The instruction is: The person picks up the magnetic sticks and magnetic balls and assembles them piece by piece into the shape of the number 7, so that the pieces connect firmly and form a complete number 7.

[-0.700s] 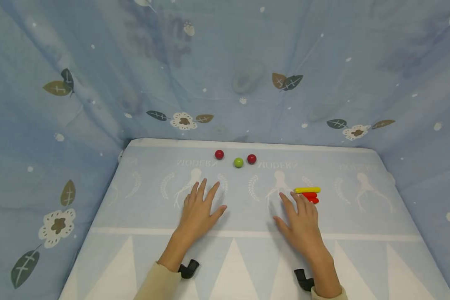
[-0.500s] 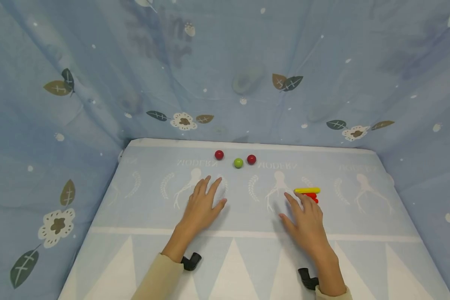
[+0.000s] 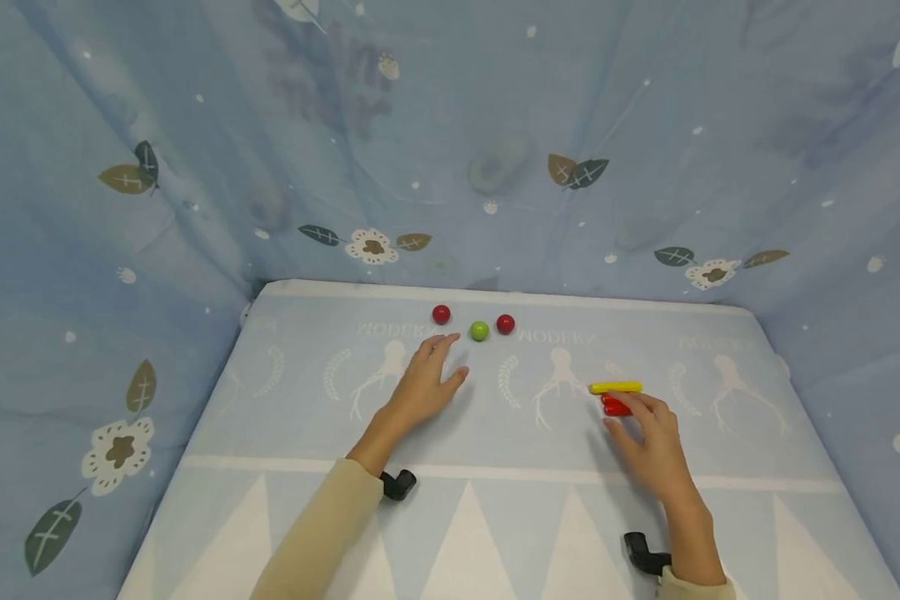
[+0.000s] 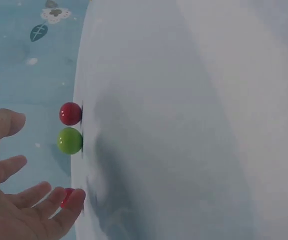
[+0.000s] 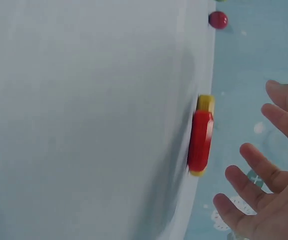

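My left hand (image 3: 423,379) hovers over the table with fingers spread, just short of a green ball (image 3: 479,331) and a red ball (image 3: 441,314). Another red ball (image 3: 506,324) lies right of the green one. In the left wrist view, fingertips partly cover one red ball, while the green ball (image 4: 70,140) shows fully. My right hand (image 3: 651,442) is held above and beside two short red sticks (image 3: 615,405), its fingers partly hiding them. A yellow stick (image 3: 617,387) lies just behind these. The right wrist view shows a gap between the fingers and the red stick (image 5: 200,142).
A pale blue patterned cloth (image 3: 495,450) covers the table. Blue fabric (image 3: 450,142) hangs behind it and along both sides. Black wrist pieces (image 3: 399,485) show at both forearms. The balls lie near the table's far edge.
My left hand has moved forward and right, closer to the balls. The right hand has shifted right and slightly back, uncovering the left ends of the red sticks. Balls and sticks stay in place.
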A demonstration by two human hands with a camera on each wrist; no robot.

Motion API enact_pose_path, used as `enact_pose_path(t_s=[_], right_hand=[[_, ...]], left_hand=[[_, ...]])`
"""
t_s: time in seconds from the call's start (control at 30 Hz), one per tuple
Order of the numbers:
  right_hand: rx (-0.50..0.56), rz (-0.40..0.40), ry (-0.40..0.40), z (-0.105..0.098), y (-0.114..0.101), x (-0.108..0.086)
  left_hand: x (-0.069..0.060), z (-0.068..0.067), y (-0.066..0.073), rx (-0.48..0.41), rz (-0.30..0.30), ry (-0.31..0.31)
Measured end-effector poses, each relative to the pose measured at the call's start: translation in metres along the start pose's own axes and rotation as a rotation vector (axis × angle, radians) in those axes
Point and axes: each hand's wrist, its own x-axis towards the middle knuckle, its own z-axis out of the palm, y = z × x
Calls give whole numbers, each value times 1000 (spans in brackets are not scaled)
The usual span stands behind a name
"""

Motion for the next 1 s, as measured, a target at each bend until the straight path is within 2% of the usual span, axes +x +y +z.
enact_pose_path(t_s=[0.17, 0.33, 0.47, 0.53, 0.63, 0.87, 1.0], right_hand=[[27, 37, -12, -7, 16, 5], [74, 117, -99, -13, 31, 9], [79, 150, -138, -14, 39, 7], [70, 140, -138, -13, 42, 7], [44, 137, -130, -10, 43, 7], [-31, 166, -122, -6, 42, 11], [-55, 154, -106, -5, 41, 14]], left_hand=[[18, 4, -4, -96, -17, 5], [35, 9, -6, -175, -62, 7], [48, 19, -8, -229, -90, 18], [54, 24, -8, -237, -110, 26], [60, 30, -8, -211, -141, 29], [73, 31, -1, -9, -156, -13], [76, 30, 4, 63, -218, -34]])
